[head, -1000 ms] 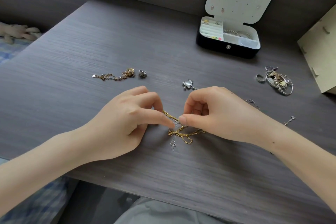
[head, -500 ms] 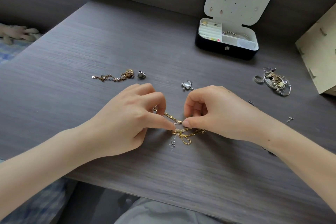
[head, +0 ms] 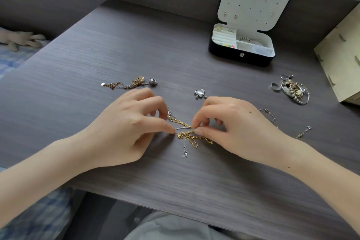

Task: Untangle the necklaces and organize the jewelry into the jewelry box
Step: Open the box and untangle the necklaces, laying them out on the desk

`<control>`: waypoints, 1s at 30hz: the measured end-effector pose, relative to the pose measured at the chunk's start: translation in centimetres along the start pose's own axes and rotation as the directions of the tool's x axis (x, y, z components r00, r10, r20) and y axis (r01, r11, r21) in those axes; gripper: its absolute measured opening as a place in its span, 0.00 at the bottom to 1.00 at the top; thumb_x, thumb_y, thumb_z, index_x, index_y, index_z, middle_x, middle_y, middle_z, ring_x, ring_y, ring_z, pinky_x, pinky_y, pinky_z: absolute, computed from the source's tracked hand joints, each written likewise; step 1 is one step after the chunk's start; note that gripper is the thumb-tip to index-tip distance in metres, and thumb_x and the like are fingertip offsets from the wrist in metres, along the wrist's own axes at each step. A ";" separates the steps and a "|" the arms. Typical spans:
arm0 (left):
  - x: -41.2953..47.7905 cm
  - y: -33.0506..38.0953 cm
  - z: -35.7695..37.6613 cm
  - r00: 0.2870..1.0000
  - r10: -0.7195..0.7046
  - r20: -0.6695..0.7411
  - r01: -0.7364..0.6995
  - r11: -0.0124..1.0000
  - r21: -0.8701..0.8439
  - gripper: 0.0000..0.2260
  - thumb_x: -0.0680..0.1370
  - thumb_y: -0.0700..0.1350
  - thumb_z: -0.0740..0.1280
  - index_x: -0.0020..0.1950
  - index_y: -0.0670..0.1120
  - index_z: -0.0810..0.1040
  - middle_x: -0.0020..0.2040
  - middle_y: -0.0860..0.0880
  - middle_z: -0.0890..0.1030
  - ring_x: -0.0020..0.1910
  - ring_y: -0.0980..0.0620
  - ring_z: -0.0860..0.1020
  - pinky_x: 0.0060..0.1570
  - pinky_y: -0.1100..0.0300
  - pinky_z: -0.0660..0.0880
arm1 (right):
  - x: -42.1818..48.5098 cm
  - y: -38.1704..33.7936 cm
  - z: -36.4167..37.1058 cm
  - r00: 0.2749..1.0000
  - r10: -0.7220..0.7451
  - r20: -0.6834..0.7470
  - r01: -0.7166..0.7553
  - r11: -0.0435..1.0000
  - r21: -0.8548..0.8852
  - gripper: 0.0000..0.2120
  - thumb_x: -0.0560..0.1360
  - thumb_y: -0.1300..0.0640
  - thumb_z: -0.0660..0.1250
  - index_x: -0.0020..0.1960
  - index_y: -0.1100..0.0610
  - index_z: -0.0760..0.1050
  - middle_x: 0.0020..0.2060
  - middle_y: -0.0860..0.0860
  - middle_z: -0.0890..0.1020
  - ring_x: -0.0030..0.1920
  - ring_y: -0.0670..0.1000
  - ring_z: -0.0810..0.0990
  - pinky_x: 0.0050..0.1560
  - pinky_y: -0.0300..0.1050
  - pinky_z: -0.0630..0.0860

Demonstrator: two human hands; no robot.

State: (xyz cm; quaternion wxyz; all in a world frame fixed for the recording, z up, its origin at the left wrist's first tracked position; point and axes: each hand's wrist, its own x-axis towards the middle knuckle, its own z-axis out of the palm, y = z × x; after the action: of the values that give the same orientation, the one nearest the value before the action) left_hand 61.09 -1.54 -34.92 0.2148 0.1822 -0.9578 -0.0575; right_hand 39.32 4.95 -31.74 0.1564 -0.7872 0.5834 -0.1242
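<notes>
At the near centre of the table [head: 87, 60], head view: the tangled necklaces [head: 191, 138], gold links knotted with a thin silver chain, lie between both hands. The left hand [head: 124, 130] pinches the silver strand at the knot's left edge. The right hand [head: 235, 128] pinches the tangle at its right edge, fingers [head: 204, 131] curled narrow. The jewelry box [head: 229, 55] stands open at the far right, well apart. A turtle pendant [head: 200, 93] lies just beyond the right hand. A ring [head: 275, 86] touches a jewelry heap [head: 294, 91] farther right.
</notes>
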 end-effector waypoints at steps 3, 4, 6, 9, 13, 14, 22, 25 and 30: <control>0.5 0.7 0.2 0.997 -0.066 -0.027 0.064 0.996 -0.059 0.11 0.73 0.42 0.62 0.45 0.49 0.84 0.43 0.51 0.77 0.39 0.50 0.70 0.40 0.59 0.66 | 0.3 -0.3 0.3 0.999 -0.026 -0.019 0.026 0.999 -0.018 0.06 0.70 0.47 0.64 0.40 0.46 0.79 0.35 0.40 0.72 0.36 0.37 0.67 0.36 0.39 0.64; 0.6 0.9 0.2 0.996 -0.084 -0.028 0.082 0.994 -0.077 0.10 0.73 0.45 0.62 0.45 0.50 0.84 0.42 0.51 0.77 0.39 0.50 0.70 0.40 0.60 0.66 | 0.3 -0.5 0.3 0.999 -0.038 -0.032 0.037 0.999 -0.039 0.06 0.69 0.48 0.64 0.39 0.47 0.79 0.35 0.40 0.72 0.35 0.40 0.66 0.36 0.41 0.65; 0.9 1.3 0.5 0.994 -0.111 -0.024 0.108 0.989 -0.098 0.09 0.74 0.48 0.63 0.44 0.50 0.84 0.41 0.52 0.77 0.38 0.50 0.70 0.39 0.62 0.65 | 0.3 -0.8 0.5 0.997 -0.056 -0.054 0.052 0.996 -0.072 0.07 0.69 0.46 0.65 0.39 0.47 0.78 0.35 0.42 0.74 0.36 0.42 0.64 0.37 0.42 0.65; 1.0 1.7 1.0 0.990 -0.137 -0.022 0.134 0.986 -0.098 0.10 0.74 0.50 0.63 0.43 0.50 0.84 0.40 0.52 0.77 0.37 0.50 0.71 0.38 0.63 0.65 | -0.3 -1.0 0.6 0.999 -0.040 -0.033 0.035 0.990 -0.140 0.14 0.67 0.37 0.62 0.39 0.47 0.78 0.35 0.42 0.76 0.37 0.45 0.69 0.35 0.43 0.68; 0.8 1.7 1.3 0.988 -0.152 -0.035 0.148 0.984 -0.096 0.11 0.74 0.51 0.63 0.43 0.51 0.84 0.39 0.52 0.77 0.36 0.51 0.71 0.38 0.66 0.62 | -1.2 -1.2 0.7 0.998 0.038 0.053 -0.032 0.995 -0.098 0.13 0.68 0.38 0.65 0.40 0.47 0.76 0.37 0.42 0.74 0.40 0.46 0.71 0.42 0.43 0.68; 0.7 1.7 1.4 0.988 -0.148 -0.040 0.144 0.985 -0.092 0.11 0.74 0.51 0.63 0.43 0.51 0.85 0.39 0.52 0.77 0.36 0.51 0.71 0.38 0.65 0.62 | -1.4 -1.2 0.7 0.997 0.044 0.063 -0.038 0.996 -0.082 0.12 0.70 0.39 0.66 0.39 0.47 0.76 0.36 0.42 0.74 0.40 0.44 0.70 0.43 0.42 0.67; 0.0 1.5 1.6 0.992 -0.101 -0.069 0.099 0.994 -0.039 0.09 0.76 0.50 0.64 0.46 0.53 0.85 0.40 0.51 0.77 0.37 0.53 0.67 0.36 0.57 0.68 | -2.9 -2.2 0.7 0.981 0.123 0.151 -0.124 0.992 -0.005 0.10 0.73 0.43 0.65 0.37 0.46 0.71 0.36 0.42 0.74 0.37 0.43 0.71 0.43 0.37 0.68; -0.1 1.5 1.7 0.992 -0.102 -0.076 0.099 0.994 -0.049 0.09 0.76 0.50 0.65 0.47 0.52 0.85 0.41 0.50 0.77 0.38 0.52 0.68 0.36 0.55 0.70 | -3.4 -1.9 0.6 0.981 0.113 0.156 -0.109 0.993 -0.032 0.10 0.73 0.42 0.65 0.37 0.46 0.71 0.36 0.42 0.74 0.38 0.42 0.71 0.42 0.35 0.67; -0.1 1.5 1.6 0.993 -0.098 -0.070 0.096 0.995 -0.042 0.10 0.76 0.50 0.63 0.47 0.52 0.85 0.40 0.50 0.77 0.37 0.51 0.70 0.36 0.56 0.69 | -3.6 -1.2 -0.5 0.982 0.097 0.164 -0.101 0.995 0.017 0.09 0.70 0.43 0.64 0.34 0.45 0.70 0.33 0.41 0.74 0.40 0.39 0.72 0.40 0.30 0.65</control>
State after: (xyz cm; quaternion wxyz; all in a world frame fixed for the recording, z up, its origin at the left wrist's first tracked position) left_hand 59.96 -0.04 -36.06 0.2498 0.2263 -0.9381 -0.0799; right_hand 39.14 8.71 -30.89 0.2194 -0.7627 0.6055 -0.0588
